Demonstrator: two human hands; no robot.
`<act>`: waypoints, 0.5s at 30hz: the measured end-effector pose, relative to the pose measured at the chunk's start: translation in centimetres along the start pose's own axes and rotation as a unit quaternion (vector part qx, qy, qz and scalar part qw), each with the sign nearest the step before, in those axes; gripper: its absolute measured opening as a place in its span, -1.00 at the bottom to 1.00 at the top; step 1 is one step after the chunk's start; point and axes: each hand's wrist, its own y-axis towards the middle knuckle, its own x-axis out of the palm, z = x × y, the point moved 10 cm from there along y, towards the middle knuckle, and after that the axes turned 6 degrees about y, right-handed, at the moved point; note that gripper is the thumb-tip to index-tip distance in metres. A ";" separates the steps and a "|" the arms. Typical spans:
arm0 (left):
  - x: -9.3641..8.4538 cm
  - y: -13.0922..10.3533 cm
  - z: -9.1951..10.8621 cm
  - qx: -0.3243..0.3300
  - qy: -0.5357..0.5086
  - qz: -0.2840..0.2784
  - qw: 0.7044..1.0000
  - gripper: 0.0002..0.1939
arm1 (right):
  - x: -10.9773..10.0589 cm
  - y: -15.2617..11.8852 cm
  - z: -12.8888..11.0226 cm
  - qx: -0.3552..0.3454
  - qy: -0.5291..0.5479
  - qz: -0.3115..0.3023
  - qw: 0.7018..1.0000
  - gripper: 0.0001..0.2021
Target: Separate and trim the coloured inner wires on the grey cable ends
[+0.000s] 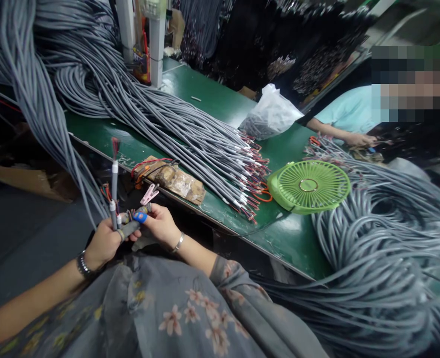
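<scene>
My left hand (106, 242) is closed around a few grey cables (113, 181) whose white-banded ends stand up, with thin coloured wires (115, 147) fanning out of the top. My right hand (164, 227) meets it in front of my lap, its fingers pinched by the cable ends. A blue piece (140, 217) sits at its thumb tip, and grey wrapping covers some fingertips. What lies between the right fingers is too small to make out. Just above them a pink clip (150, 194) sticks up; I cannot tell what it is fixed to.
On the green table (205, 97) lies a long bundle of grey cables (175, 122) with stripped ends. Close by are a tape-wrapped block (178, 181), a green fan (309, 186) and a white plastic bag (272, 112). More cables (384, 268) pile at right. A co-worker's hand (360, 140) is across the table.
</scene>
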 end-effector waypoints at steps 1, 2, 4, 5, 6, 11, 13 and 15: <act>-0.2 -0.1 0.2 0.005 -0.005 0.009 1.000 -0.69 | -0.2 0.1 -0.1 0.004 -0.008 0.011 1.000 -0.39; -0.4 -0.1 0.4 0.009 -0.013 0.020 1.000 -0.68 | -0.4 0.1 -0.1 0.011 -0.012 0.020 1.000 -0.39; -0.8 -0.2 0.6 0.010 -0.032 0.042 0.999 -0.69 | -0.6 0.0 -0.1 0.021 -0.014 0.033 0.999 -0.39; -1.0 -0.2 0.6 0.008 -0.042 0.052 0.998 -0.70 | -0.7 -0.1 -0.1 0.023 -0.011 0.036 0.999 -0.39; -1.1 -0.2 0.5 0.006 -0.051 0.061 0.997 -0.71 | -0.7 -0.3 -0.1 0.023 -0.007 0.037 0.999 -0.39; -1.3 0.1 0.0 0.012 -0.069 0.075 0.995 -0.73 | -0.3 -0.9 -0.1 0.020 0.009 0.016 1.000 -0.38; -1.5 0.1 0.0 0.012 -0.074 0.080 0.994 -0.74 | -0.2 -1.0 0.3 0.029 0.009 -0.004 1.000 -0.37; -1.6 0.1 0.3 0.013 -0.084 0.082 0.993 -0.76 | -0.3 -0.9 0.9 0.044 0.014 -0.023 0.999 -0.35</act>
